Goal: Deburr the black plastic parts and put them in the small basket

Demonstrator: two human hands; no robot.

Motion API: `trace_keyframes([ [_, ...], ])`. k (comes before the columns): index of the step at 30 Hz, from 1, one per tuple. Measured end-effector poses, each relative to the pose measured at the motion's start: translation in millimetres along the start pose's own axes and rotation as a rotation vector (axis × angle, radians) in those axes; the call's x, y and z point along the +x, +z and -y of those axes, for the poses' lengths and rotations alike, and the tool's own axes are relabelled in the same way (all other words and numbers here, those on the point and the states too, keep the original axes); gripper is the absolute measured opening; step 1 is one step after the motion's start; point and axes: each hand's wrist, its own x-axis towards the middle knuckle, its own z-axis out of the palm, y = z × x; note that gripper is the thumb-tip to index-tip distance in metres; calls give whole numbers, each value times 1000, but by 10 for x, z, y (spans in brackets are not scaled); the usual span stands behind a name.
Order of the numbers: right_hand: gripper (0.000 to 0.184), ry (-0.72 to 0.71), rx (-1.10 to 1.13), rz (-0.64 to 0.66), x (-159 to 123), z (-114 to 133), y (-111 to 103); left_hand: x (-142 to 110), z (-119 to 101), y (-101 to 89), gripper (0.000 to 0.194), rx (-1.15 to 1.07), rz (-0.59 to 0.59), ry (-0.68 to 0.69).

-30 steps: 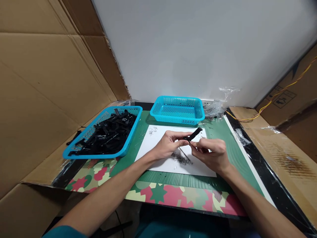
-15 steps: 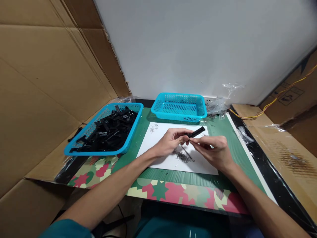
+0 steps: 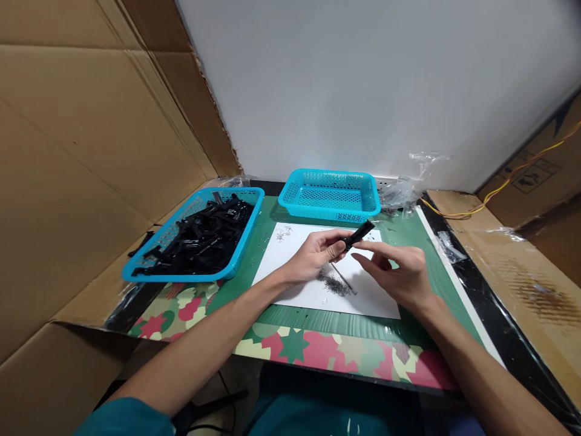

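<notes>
Gripping black part (image 3: 362, 233), left hand (image 3: 314, 255) pinched; right hand (image 3: 405, 274) loosely open, index fingertip by it. Piece seems mid-work; heap (image 3: 211, 235) in basket (image 3: 181, 278), done or pending unclear.

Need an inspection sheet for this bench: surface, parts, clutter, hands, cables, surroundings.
Surface: green mat, white sheet on it
Job's things: black part in hand; more black parts in left basket; second basket behind sheet; small pieces and thin rod on sheet
Clutter: clear plastic by second basket
Hands: left grips part; right has thumb off it
Cables: yellow, right
Surroundings: cardboard, pale wall
</notes>
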Motion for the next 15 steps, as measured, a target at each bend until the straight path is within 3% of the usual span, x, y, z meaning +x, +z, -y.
trace_keyframes([
  [5, 19, -13, -23, -28, 20, -20, -28, -13, -28, 12, 57, -58, 21, -82],
  [15, 16, -156, -114, 7, -3, -100, -18, -33, -48, 49, 48, -156, 95, -174],
])
